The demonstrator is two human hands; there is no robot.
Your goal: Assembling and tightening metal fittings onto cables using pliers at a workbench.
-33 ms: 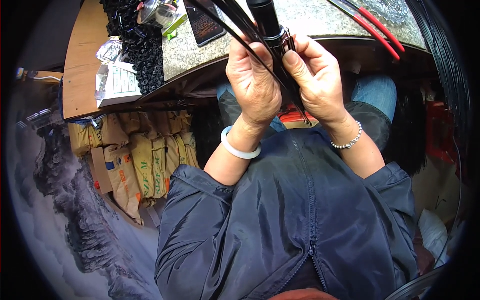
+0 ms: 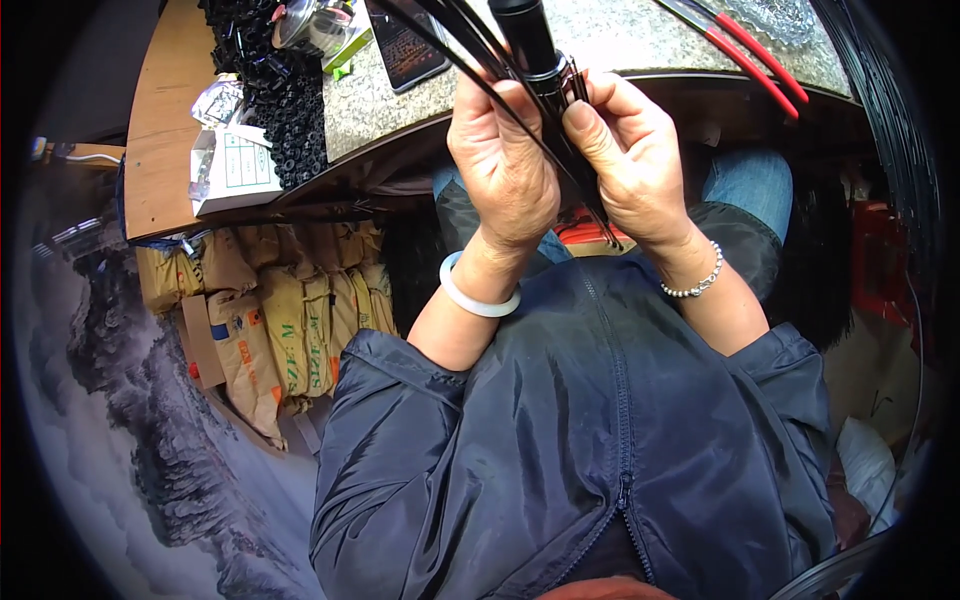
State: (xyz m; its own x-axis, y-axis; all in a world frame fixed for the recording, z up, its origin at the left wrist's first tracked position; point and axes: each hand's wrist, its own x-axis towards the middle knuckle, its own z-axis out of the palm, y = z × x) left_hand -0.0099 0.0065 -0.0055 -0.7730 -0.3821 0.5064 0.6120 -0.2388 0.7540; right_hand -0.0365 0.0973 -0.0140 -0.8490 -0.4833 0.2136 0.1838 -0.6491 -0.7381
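A frame of thin black rods [image 2: 582,172] gathered about a thick black cylinder [image 2: 524,38] is held up before me, near the table's front edge. It looks like a folded umbrella frame. A bright ring [image 2: 546,70] circles the cylinder's lower end. My left hand [image 2: 505,165] is closed round the rods on the left side, fingertips partly hidden behind them. On the other side, my right hand [image 2: 632,150] pinches thin rods between thumb and fingers, just beside the ring. Lower rod ends hang down between my wrists.
Red-handled pliers [image 2: 752,65] lie at the right of the speckled tabletop [image 2: 365,125]. At the left are a phone [image 2: 408,50], a heap of small black parts [image 2: 290,130] and a white box [image 2: 235,175]. Printed sacks [image 2: 245,355] stand below; black strands [image 2: 900,130] hang at far right.
My left hand and the black cylinder have shifted very slightly left. The right hand keeps its pinch and has hardly moved.
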